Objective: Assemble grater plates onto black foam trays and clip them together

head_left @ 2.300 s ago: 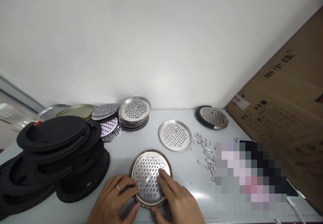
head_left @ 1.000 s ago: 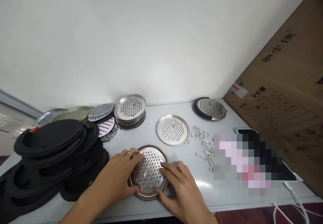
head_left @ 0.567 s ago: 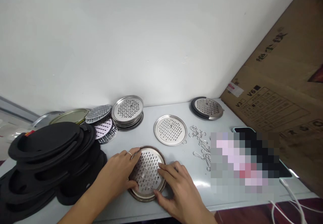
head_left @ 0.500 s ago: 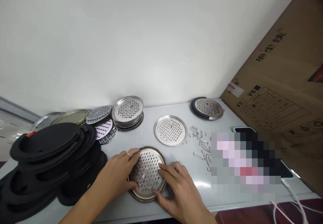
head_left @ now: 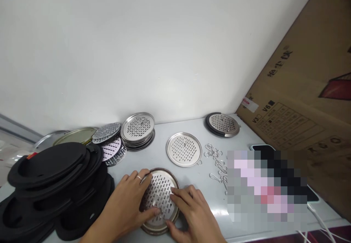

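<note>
Grater plate (head_left: 161,195) seems held by left hand (head_left: 127,203) and right hand (head_left: 193,212), between black holders (head_left: 57,164) and wire hooks (head_left: 221,167).

The left hand (head_left: 130,201) and right hand (head_left: 194,213) face each other, fingers (head_left: 181,195) curved, thumbs (head_left: 149,215) pointing inward.

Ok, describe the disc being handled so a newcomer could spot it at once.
At the near edge of the gray table, find the left hand and right hand. Between them lies a round metal disc pierced with many holes. It is brown-rimmed, unlike the silver-rimmed disc just beyond it.
</note>
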`<state>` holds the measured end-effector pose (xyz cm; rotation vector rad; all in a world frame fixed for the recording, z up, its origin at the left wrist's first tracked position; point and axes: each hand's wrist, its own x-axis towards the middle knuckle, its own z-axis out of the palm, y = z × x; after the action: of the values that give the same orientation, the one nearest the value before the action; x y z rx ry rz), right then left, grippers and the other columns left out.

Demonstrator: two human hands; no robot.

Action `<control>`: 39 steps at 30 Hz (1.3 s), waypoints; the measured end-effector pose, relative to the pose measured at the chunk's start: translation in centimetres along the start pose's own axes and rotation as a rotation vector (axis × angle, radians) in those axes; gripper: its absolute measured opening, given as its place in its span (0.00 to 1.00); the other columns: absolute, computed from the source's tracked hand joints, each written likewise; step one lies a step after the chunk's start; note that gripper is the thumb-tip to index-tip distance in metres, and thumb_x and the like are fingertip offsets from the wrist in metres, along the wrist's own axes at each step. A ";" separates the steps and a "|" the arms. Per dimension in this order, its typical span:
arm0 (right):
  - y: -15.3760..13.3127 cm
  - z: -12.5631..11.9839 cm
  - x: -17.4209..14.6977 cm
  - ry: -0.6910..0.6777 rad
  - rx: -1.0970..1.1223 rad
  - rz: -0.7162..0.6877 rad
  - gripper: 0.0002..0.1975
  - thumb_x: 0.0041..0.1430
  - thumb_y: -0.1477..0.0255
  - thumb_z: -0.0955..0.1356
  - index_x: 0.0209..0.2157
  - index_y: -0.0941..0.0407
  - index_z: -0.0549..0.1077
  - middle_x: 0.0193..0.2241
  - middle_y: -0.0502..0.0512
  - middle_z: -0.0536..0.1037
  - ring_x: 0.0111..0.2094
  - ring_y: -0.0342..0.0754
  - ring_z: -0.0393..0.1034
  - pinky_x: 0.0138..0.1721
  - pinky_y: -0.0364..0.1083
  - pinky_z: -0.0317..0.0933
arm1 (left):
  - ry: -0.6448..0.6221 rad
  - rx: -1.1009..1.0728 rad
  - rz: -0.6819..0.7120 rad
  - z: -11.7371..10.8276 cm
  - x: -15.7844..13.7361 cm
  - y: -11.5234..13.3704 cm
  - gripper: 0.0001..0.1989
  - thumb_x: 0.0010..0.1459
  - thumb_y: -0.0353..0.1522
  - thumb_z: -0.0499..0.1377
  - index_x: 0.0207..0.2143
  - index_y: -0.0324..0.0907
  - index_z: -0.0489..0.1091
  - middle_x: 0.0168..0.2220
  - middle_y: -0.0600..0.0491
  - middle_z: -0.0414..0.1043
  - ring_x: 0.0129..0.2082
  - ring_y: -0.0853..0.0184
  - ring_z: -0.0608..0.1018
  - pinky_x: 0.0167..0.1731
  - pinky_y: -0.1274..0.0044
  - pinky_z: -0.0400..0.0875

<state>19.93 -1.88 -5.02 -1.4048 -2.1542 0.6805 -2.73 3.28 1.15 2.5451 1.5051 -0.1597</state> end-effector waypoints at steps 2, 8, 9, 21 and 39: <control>0.3 0.2 0.0 -0.010 -0.025 -0.013 0.23 0.54 0.60 0.73 0.52 0.49 0.74 0.54 0.49 0.78 0.47 0.59 0.69 0.48 0.58 0.66 | -0.004 0.020 -0.001 0.0 0.1 0.1 0.31 0.52 0.46 0.66 0.57 0.46 0.69 0.60 0.43 0.69 0.54 0.46 0.73 0.52 0.56 0.67; 1.3 1.0 0.2 0.010 -0.127 -0.093 0.24 0.51 0.63 0.75 0.50 0.49 0.74 0.53 0.47 0.78 0.44 0.57 0.70 0.43 0.54 0.67 | -0.020 -0.013 -0.010 -0.4 0.2 -0.1 0.29 0.52 0.45 0.65 0.56 0.47 0.71 0.60 0.43 0.69 0.52 0.45 0.73 0.49 0.55 0.68; 1.6 1.3 0.2 0.027 -0.139 -0.112 0.24 0.50 0.64 0.75 0.50 0.49 0.73 0.53 0.47 0.79 0.44 0.56 0.70 0.43 0.54 0.67 | -0.019 -0.020 -0.009 -0.5 0.2 -0.2 0.29 0.52 0.45 0.65 0.56 0.47 0.71 0.59 0.43 0.69 0.52 0.45 0.73 0.49 0.55 0.68; 3.0 3.2 -0.3 0.162 -0.109 -0.146 0.28 0.46 0.65 0.78 0.50 0.49 0.73 0.52 0.49 0.80 0.41 0.57 0.71 0.41 0.53 0.66 | 0.172 -0.158 0.007 2.0 -0.1 -1.9 0.20 0.63 0.43 0.58 0.56 0.53 0.69 0.57 0.50 0.71 0.49 0.56 0.77 0.49 0.63 0.71; 5.0 -2.3 0.4 0.416 -0.228 -0.008 0.23 0.61 0.67 0.69 0.58 0.51 0.67 0.55 0.60 0.75 0.53 0.59 0.73 0.51 0.57 0.71 | 0.596 0.054 0.080 7.7 -2.0 -2.5 0.35 0.58 0.49 0.60 0.66 0.51 0.60 0.61 0.47 0.68 0.56 0.51 0.72 0.49 0.63 0.68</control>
<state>24.68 0.60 -6.42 -1.4946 -1.9432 0.1191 -5.87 1.14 -6.28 2.8399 1.5760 0.6305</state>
